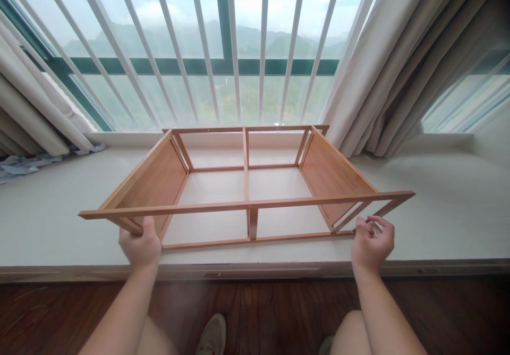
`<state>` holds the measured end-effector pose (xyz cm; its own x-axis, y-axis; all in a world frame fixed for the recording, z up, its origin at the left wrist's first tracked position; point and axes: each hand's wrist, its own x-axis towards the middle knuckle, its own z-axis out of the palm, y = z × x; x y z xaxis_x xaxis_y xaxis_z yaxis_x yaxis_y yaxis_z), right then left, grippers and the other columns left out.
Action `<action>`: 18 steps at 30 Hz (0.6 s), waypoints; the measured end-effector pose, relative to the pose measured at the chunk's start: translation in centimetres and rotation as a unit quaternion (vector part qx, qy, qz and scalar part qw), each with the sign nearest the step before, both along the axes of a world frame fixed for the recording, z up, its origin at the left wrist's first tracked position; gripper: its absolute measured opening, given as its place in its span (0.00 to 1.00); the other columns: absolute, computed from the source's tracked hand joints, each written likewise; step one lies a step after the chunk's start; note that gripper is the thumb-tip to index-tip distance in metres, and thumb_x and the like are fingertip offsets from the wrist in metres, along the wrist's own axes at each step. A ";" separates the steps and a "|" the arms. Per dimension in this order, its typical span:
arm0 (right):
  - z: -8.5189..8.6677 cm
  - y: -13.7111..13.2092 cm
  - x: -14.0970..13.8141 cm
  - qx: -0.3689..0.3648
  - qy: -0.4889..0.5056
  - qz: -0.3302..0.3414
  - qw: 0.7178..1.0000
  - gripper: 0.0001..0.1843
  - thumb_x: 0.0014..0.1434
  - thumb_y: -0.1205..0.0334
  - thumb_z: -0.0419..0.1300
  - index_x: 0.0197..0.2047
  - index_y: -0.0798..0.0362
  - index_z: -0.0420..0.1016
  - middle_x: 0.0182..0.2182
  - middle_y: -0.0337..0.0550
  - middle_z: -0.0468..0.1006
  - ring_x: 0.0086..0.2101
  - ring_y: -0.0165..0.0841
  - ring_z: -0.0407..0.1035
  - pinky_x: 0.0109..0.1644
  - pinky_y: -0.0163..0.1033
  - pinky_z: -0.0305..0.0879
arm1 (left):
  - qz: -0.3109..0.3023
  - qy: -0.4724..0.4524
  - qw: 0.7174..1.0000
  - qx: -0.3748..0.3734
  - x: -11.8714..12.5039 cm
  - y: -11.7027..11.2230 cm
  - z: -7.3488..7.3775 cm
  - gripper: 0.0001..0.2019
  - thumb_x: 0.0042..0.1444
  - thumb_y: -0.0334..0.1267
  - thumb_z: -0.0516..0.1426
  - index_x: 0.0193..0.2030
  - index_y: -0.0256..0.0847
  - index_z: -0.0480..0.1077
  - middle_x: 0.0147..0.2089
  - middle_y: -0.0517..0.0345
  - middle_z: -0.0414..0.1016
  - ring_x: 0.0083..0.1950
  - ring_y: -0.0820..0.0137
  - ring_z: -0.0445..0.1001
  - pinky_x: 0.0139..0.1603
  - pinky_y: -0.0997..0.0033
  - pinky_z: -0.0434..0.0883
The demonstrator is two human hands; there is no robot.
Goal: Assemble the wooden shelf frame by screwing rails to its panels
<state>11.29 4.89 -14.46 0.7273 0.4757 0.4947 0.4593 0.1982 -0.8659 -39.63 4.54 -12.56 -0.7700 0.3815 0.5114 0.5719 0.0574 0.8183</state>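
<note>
A wooden frame [211, 206], like the skeleton of a small cabinet or shelf, rests on the white window ledge. It has solid panels at its left and right ends, thin rails between them and a divider in the middle. My left hand [140, 244] is closed around the rail at its near left corner, thumb up, the other fingers partly hidden. By the near right corner, just below the long front rail, is my right hand [372, 242], fingers curled inward. Whether it holds something small or touches the frame I cannot make out.
Behind the ledge [442, 201] is a window with white vertical bars [263, 52] and a green frame. Beige curtains hang at the left [32, 89] and right [382, 68]. Below the ledge's front edge lies a dark wooden floor [263, 302], with a shoe [212, 335] on it.
</note>
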 end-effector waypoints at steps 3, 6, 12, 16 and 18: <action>-0.2 -0.2 -0.1 -0.033 -0.045 -0.024 0.998 0.19 0.58 0.51 0.59 0.44 0.58 0.76 0.25 0.39 0.69 0.24 0.29 0.60 0.30 0.34 0.57 | -0.005 -0.009 1.000 0.006 0.5 0.0 0.2 0.21 0.51 0.48 0.60 0.46 0.34 0.72 0.40 0.50 0.75 0.42 0.60 0.75 0.48 0.59 0.72; -0.7 -0.3 0.0 -0.062 -0.069 -0.019 0.996 0.23 0.60 0.47 0.55 0.42 0.60 0.79 0.32 0.48 0.77 0.32 0.36 0.68 0.37 0.38 0.61 | -0.011 -0.019 1.000 0.003 0.6 0.1 0.3 0.20 0.51 0.48 0.60 0.45 0.35 0.72 0.39 0.51 0.75 0.40 0.61 0.74 0.47 0.61 0.73; -1.7 0.4 0.1 -0.108 -0.033 0.038 0.993 0.29 0.61 0.44 0.50 0.44 0.61 0.78 0.25 0.44 0.73 0.28 0.35 0.66 0.33 0.37 0.59 | 0.001 -0.014 1.000 -0.019 0.2 -0.2 0.3 0.18 0.51 0.50 0.59 0.39 0.36 0.71 0.36 0.52 0.74 0.39 0.61 0.74 0.45 0.60 0.73; -1.7 1.0 -0.4 -0.097 -0.021 0.035 0.994 0.27 0.62 0.45 0.48 0.40 0.59 0.78 0.22 0.41 0.70 0.25 0.33 0.63 0.30 0.36 0.57 | -0.002 -0.021 1.000 -0.019 0.3 -0.4 0.5 0.18 0.51 0.51 0.59 0.36 0.36 0.71 0.33 0.54 0.72 0.36 0.62 0.73 0.42 0.60 0.72; -1.6 1.2 -0.7 -0.089 -0.017 0.036 0.995 0.26 0.62 0.46 0.48 0.38 0.58 0.78 0.23 0.42 0.71 0.26 0.33 0.64 0.31 0.36 0.58 | -0.010 -0.030 0.999 -0.017 0.4 -0.4 0.6 0.19 0.50 0.52 0.59 0.35 0.36 0.70 0.32 0.54 0.72 0.35 0.62 0.73 0.41 0.60 0.72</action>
<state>10.63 6.12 -16.09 0.6724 0.6087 0.4210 0.4789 0.0759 -0.8746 -39.19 4.09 -11.96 -0.7915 0.4136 0.4500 0.5225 0.0758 0.8493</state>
